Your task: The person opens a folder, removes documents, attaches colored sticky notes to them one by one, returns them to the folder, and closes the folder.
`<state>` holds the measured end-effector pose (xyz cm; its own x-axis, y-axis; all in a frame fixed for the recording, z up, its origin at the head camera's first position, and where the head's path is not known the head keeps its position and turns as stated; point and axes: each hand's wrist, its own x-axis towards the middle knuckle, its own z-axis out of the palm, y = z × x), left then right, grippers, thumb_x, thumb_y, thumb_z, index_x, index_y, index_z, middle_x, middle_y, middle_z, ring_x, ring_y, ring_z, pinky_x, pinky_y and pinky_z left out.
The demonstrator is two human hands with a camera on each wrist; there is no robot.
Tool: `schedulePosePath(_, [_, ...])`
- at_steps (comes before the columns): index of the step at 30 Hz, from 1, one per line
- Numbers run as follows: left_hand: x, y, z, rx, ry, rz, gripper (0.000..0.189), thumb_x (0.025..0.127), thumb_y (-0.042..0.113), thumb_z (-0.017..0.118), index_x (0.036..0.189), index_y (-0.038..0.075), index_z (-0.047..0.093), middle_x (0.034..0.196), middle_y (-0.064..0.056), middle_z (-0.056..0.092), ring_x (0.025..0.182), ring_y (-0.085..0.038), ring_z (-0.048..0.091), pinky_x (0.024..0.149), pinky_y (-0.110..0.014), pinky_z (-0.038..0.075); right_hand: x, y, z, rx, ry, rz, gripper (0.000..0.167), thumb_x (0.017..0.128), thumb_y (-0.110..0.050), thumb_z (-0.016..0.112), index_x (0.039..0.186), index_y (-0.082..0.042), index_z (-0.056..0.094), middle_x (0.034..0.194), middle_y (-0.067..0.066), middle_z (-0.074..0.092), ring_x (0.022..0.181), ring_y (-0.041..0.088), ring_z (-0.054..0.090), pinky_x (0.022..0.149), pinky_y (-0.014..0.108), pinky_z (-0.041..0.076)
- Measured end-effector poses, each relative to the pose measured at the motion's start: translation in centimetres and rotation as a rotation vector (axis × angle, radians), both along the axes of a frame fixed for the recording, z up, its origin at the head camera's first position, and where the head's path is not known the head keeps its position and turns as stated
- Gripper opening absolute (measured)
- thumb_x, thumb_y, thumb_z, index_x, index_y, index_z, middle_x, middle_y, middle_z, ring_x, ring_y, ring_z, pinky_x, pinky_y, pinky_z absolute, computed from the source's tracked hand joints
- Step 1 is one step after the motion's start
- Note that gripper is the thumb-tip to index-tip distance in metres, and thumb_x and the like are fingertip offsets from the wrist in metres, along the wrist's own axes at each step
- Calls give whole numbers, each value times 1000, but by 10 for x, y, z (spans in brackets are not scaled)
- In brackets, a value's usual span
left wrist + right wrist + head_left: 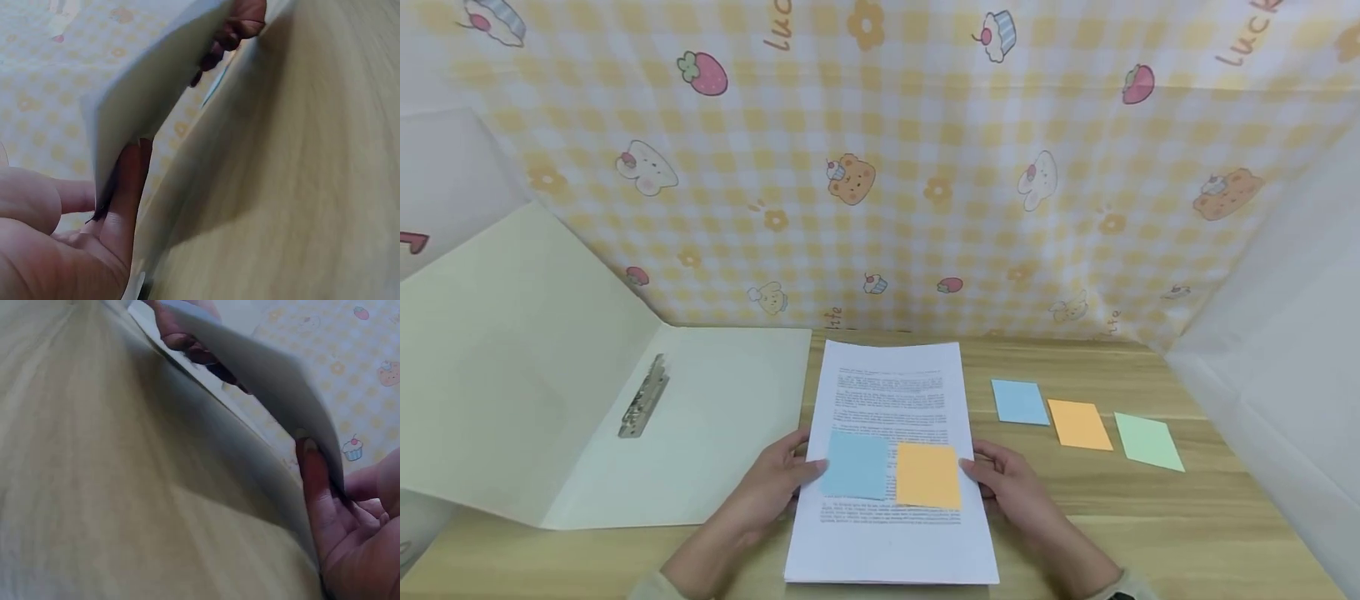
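A stack of printed paper [891, 546] is held off the wooden table between both hands. My left hand [775, 479] grips its left edge, thumb on top beside a blue sticky note [856, 467]. On the right edge my right hand [1015, 483] grips it the same way, its thumb near an orange sticky note [928, 475]. Both notes lie on the top sheet, side by side across the text. From below, the wrist views show fingers [128, 194] under the stack [275, 381], with a gap between it and the tabletop.
At left lies an opened white file folder [730, 417] with a metal clip [645, 398] inside, its cover raised. Loose blue [1020, 402], orange [1080, 425] and green [1148, 441] sticky notes lie on the table [1187, 533] at right. A patterned curtain [910, 233] hangs behind.
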<state>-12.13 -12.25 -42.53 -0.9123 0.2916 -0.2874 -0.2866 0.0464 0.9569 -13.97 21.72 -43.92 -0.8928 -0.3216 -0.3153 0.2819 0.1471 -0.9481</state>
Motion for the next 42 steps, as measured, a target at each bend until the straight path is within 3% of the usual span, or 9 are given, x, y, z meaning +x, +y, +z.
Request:
schedulePosePath(5, [5, -8, 8, -180, 50, 104, 54, 103, 18, 56, 151, -1, 39, 109, -17, 75, 85, -24, 75, 70, -38, 63, 2, -1, -4, -6, 18, -56, 54, 104, -21, 56, 147, 7, 42, 113, 11, 77, 88, 18, 76, 73, 30, 62])
schedulePosePath(9, [11, -37, 17, -520, 236, 182, 42, 101, 20, 61, 139, 2, 56, 113, -16, 75, 86, -19, 72, 71, -32, 60, 3, -2, -3, -11, 23, -70, 54, 104, -20, 55, 148, 7, 41, 109, 9, 77, 86, 15, 76, 71, 27, 61])
schedulePosePath(12, [15, -67, 21, -876, 397, 250, 38, 97, 23, 66, 131, 6, 64, 117, -19, 73, 96, -31, 69, 81, -44, 57, 3, -3, -3, -24, 27, -73, 54, 104, -20, 55, 148, 8, 40, 111, 10, 77, 89, 15, 76, 73, 28, 62])
schedulePosePath(14, [18, -88, 20, -1069, 482, 263, 45, 94, 29, 70, 129, 3, 64, 124, -27, 67, 107, -45, 63, 91, -59, 51, 4, -3, -2, -26, 32, -78, 54, 104, -20, 55, 148, 8, 41, 112, 11, 77, 90, 15, 76, 75, 29, 62])
schedulePosePath(17, [24, -117, 14, -1230, 481, 196, 73, 91, 46, 71, 138, -6, 52, 143, -41, 44, 135, -65, 34, 110, -78, 21, 4, -4, -1, -31, 30, -80, 54, 104, -19, 55, 148, 8, 40, 114, 12, 77, 90, 17, 77, 76, 31, 63])
schedulePosePath(20, [29, -138, 6, -1290, 392, 68, 97, 91, 66, 60, 150, -7, 35, 153, -49, 16, 139, -76, 0, 105, -86, -11, 4, -4, -1, -30, 25, -78, 54, 103, -19, 56, 148, 8, 41, 114, 13, 76, 89, 17, 77, 76, 31, 63])
schedulePosePath(23, [34, -148, -1, -1288, 318, -2, 101, 92, 74, 49, 157, 1, 25, 155, -49, 1, 135, -76, -17, 96, -85, -25, 5, -6, 0, -26, 24, -73, 54, 103, -20, 56, 147, 7, 42, 113, 12, 77, 87, 17, 76, 74, 31, 63])
schedulePosePath(29, [42, -151, -6, -1260, 228, -73, 96, 94, 75, 43, 164, 22, 4, 159, -41, -8, 131, -77, -24, 80, -84, -34, 5, -8, 0, -24, 27, -64, 53, 103, -20, 56, 147, 7, 43, 112, 12, 77, 86, 17, 76, 73, 31, 63])
schedulePosePath(42, [48, -138, -6, -1276, 227, -105, 96, 93, 75, 46, 164, 27, 4, 162, -37, -7, 125, -86, -12, 80, -88, -30, 6, -10, -2, 21, 71, -73, 52, 104, -19, 55, 146, 7, 43, 122, 18, 73, 92, 18, 76, 76, 29, 62])
